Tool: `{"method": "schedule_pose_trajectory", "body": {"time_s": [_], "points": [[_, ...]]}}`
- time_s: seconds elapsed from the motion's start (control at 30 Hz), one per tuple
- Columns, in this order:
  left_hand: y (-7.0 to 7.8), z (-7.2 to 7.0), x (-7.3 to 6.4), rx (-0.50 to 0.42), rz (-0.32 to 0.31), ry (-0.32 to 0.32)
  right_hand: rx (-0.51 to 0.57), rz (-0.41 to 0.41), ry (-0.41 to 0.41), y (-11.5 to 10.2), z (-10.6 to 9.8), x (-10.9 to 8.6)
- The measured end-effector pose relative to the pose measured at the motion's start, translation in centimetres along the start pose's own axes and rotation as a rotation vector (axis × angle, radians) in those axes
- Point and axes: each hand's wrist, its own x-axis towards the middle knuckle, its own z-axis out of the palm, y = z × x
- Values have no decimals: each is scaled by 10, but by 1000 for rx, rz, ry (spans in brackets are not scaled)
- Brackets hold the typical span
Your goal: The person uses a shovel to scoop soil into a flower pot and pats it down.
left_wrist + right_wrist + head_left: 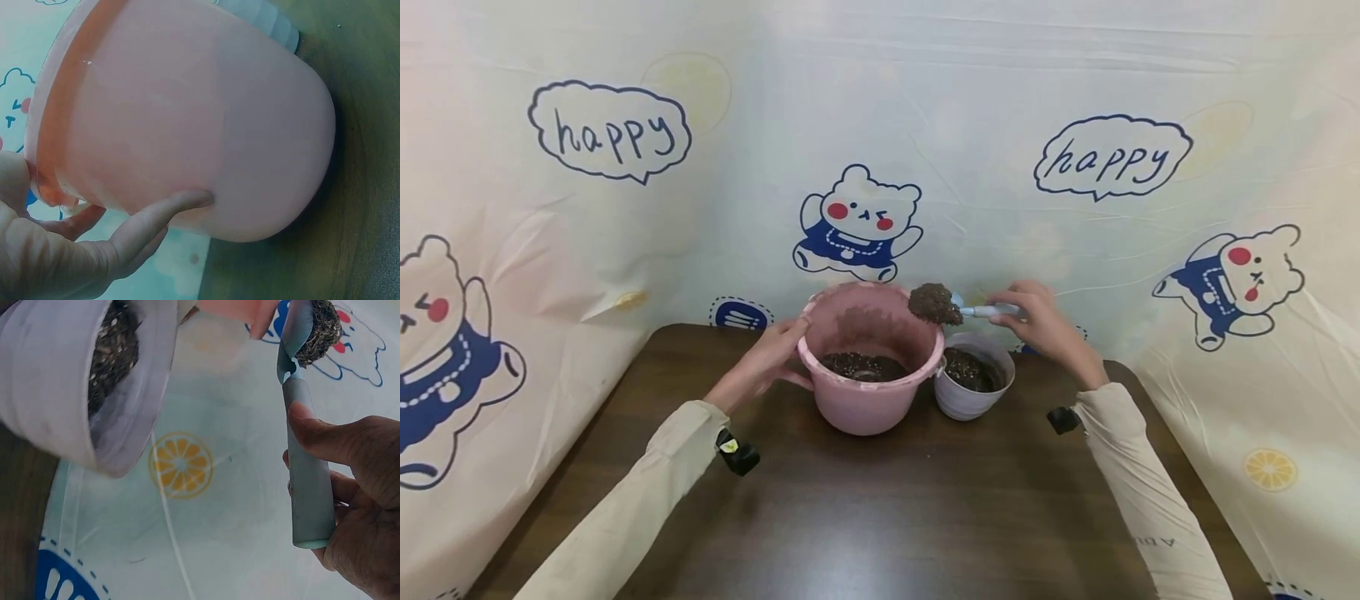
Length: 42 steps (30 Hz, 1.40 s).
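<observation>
A pink bucket (867, 408) with dark soil (859, 365) at its bottom stands on the table, more soil smeared on its inner wall. My left hand (778, 346) grips its left rim; in the left wrist view, a fingertip (199, 199) presses the bucket's outer side. A light-blue hand trowel (312, 494) is in my right hand (1037, 317), its thumb lying along the handle. Heaped soil (934, 302) fills the blade, raised above the bucket's right rim. Just right of the bucket sits a pale flower pot (964, 406), partly filled with dark soil (972, 369).
The dark wooden table (865, 517) extends towards me in front of the containers. A pale printed sheet (970, 83) hangs behind the table and along both sides. Black wrist straps (741, 458) sit on both sleeves.
</observation>
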Motion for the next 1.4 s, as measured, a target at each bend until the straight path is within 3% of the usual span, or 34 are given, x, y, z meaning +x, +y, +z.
{"method": "schedule_pose_trajectory", "body": {"time_s": [0.33,0.67,1.0,1.27,1.4], "points": [[-1,0,-1,11,14,0,5,-35,58,24,-6,-22],[-1,0,-2,14,3,7,8,18,28,49,-10,-47],[0,1,-2,21,-1,8,-61,42,8,61,-1,-61],[-1,0,-1,25,-3,9,-58,74,98,69,11,-65],[-1,0,-1,22,-4,11,-72,49,158,73,17,-67]]}}
